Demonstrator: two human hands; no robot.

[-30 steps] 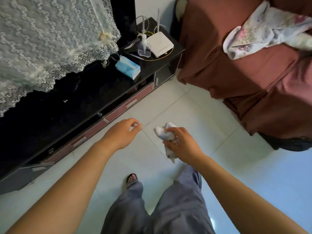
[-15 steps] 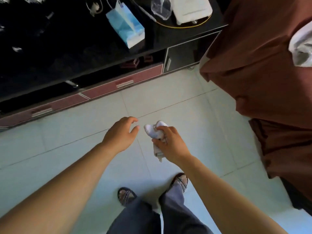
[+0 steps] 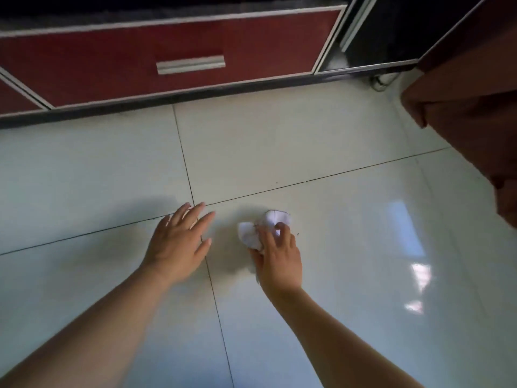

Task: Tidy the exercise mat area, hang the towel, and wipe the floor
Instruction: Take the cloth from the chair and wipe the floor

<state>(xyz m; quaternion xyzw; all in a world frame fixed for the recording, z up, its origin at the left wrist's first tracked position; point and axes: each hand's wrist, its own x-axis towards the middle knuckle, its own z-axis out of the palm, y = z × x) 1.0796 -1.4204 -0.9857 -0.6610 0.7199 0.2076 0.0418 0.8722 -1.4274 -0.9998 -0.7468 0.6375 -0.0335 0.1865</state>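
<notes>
Pressing a crumpled white cloth (image 3: 261, 229) onto the glossy pale tiled floor (image 3: 349, 247), my right hand (image 3: 277, 256) has fingers curled around it; left hand (image 3: 179, 242) beside it, fingers spread, holding nothing; red drawer front (image 3: 167, 60) beyond.

Two hands down low: left hand (image 3: 179, 245) spread and empty, right hand (image 3: 278, 256) bunching one white cloth (image 3: 261, 228). Beyond the grip, one red drawer (image 3: 167, 57) with one handle (image 3: 190, 64).

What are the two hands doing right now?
Left hand: open, fingers spread, holding nothing.
Right hand: closed on the cloth, at the floor.
</notes>
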